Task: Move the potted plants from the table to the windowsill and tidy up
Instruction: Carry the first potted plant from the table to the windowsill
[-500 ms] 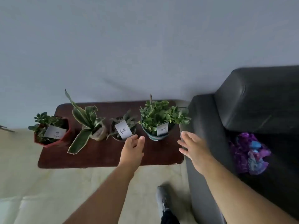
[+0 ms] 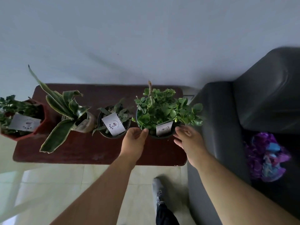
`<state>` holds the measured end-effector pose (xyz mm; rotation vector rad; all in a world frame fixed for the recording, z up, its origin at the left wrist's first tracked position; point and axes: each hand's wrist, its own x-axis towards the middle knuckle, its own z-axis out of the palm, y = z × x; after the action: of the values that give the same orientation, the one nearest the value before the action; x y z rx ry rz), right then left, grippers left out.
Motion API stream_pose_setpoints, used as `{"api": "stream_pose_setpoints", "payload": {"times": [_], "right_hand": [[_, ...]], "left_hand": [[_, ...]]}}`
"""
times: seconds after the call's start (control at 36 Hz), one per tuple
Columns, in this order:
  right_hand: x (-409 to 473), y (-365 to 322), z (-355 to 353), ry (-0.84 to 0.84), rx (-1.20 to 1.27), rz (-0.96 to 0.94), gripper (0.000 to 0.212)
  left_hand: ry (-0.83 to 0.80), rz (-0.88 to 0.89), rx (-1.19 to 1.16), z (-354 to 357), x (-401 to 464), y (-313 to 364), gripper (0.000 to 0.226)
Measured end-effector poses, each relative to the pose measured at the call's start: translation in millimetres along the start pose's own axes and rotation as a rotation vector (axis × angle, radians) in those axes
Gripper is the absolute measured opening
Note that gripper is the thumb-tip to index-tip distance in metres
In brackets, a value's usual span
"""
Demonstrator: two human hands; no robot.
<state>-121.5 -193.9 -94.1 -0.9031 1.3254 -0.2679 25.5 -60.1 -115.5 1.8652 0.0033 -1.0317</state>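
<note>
Counter: dark reddish-brown counter (image 2: pixel 90 153) stands against the pale wall, with four potted plants in a row along it.
Target pot: leafy plant in the dark round pot (image 2: pixel 160 135) sits at the right end of the row, near the counter's right edge; a white label card (image 2: pixel 164 128) leans at its front rim.
Left hand: your left hand (image 2: pixel 134 140) is at the pot's left side, fingers curved toward it and the thumb tip touching the rim; whether it grips yet, you cannot tell from here.
Right hand: your right hand (image 2: pixel 189 140) is at the pot's right side, fingers spread and relaxed, fingertips at the rim just beside the card.
Neighbour pot: small dark pot (image 2: pixel 113 122) with a white card stands just left of your left hand.
Snake plant: long striped leaves rise from a pale pot (image 2: pixel 86 122) further left, one leaf drooping onto the counter.
Red pot: red pot (image 2: pixel 39 120) with a card sits at the far left end, partly over the counter's edge.
Sofa: dark sofa (image 2: pixel 259 103) is beside the counter on your right, with a purple and blue bundle (image 2: pixel 266 156) lying on its seat.
Floor: pale tiles, with your grey shoe (image 2: pixel 158 190) below the counter.
</note>
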Motion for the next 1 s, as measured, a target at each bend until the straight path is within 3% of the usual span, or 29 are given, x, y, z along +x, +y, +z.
{"api": "stream_pose_setpoints", "payload": {"times": [0.11,0.19,0.28,0.53,0.67,0.78,1.0], "right_hand": [[1,-8,0,0.010,-0.002,-0.009,0.020],[0,-13,2,0.017,-0.009,-0.034,0.003],[-3,-19,2,0.019,-0.043,-0.081,0.011],[-69,-56,-1,-0.016,-0.068,-0.141,0.010],[-146,-80,10,-0.084,-0.095,-0.181,0.013],[-212,-87,37,-0.121,-0.052,-0.228,0.015],[-325,-66,106,-0.321,-0.181,-0.314,0.017]], "left_hand": [[-0.028,-0.011,-0.066,5,1,4,0.032],[-0.028,-0.015,-0.117,7,1,6,0.035],[0.001,-0.014,-0.131,8,-1,10,0.024],[-0.017,0.057,-0.102,-14,-65,53,0.030],[-0.023,0.115,-0.137,-60,-131,85,0.033],[-0.011,0.172,-0.277,-105,-188,97,0.020],[0.114,0.274,-0.426,-219,-297,80,0.017]]}}
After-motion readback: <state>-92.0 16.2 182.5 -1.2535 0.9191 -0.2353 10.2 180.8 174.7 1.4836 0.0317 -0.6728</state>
